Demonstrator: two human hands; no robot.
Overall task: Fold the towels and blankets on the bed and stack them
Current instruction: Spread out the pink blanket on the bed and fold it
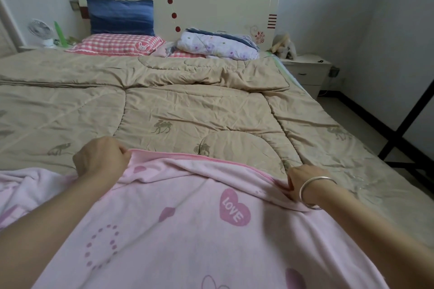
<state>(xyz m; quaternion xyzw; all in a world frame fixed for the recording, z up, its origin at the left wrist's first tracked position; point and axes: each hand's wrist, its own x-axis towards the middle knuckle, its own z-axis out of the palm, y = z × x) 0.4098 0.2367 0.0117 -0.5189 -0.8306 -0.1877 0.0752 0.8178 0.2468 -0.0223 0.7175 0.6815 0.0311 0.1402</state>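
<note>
Both the left hand (101,159) and right hand (303,180) grasp the pink blanket's (187,230) far edge, which runs left-right over the tan quilt (187,105) on the bed.

Bed (211,0): tan quilt (187,105) spread across; pink blanket (187,230) near end; checked pillow (112,43), floral quilt (218,46) at head.

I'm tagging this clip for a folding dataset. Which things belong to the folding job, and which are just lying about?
Job: pink blanket, its far edge gripped by left hand and right hand; tan quilt; floral quilt, folded by the headboard.
Lying about: blue pillow; checked pillow; fan; nightstand.
</note>
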